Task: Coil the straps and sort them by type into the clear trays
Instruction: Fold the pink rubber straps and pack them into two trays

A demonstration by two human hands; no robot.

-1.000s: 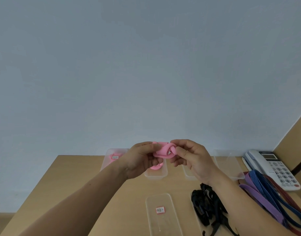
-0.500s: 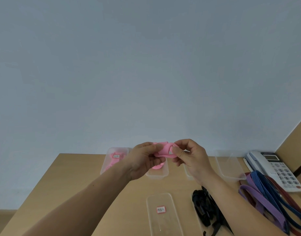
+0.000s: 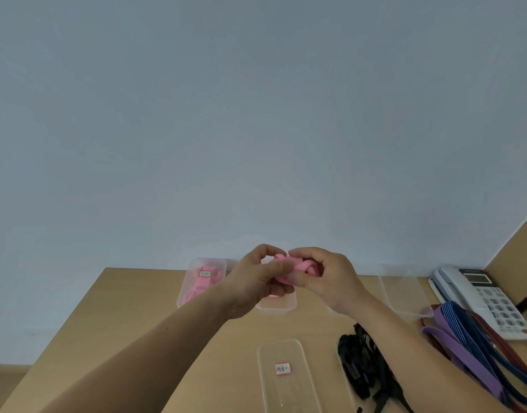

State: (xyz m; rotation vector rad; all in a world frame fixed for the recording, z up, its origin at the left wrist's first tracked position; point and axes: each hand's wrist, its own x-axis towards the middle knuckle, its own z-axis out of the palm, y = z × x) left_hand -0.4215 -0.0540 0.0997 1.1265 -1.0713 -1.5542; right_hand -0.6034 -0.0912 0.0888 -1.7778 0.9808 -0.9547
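Over a mostly hidden clear tray (image 3: 278, 307), the left hand (image 3: 253, 283) and right hand (image 3: 333, 278) both pinch a bunched pink strap (image 3: 299, 264), its coils largely covered by fingers, while right of that tray black straps (image 3: 357, 365) run off the bottom edge.

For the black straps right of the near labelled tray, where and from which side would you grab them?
Probably the thick bunched part of the black straps, pinched from above: it is heaped on the table, while thin loose ends trail toward the near edge.
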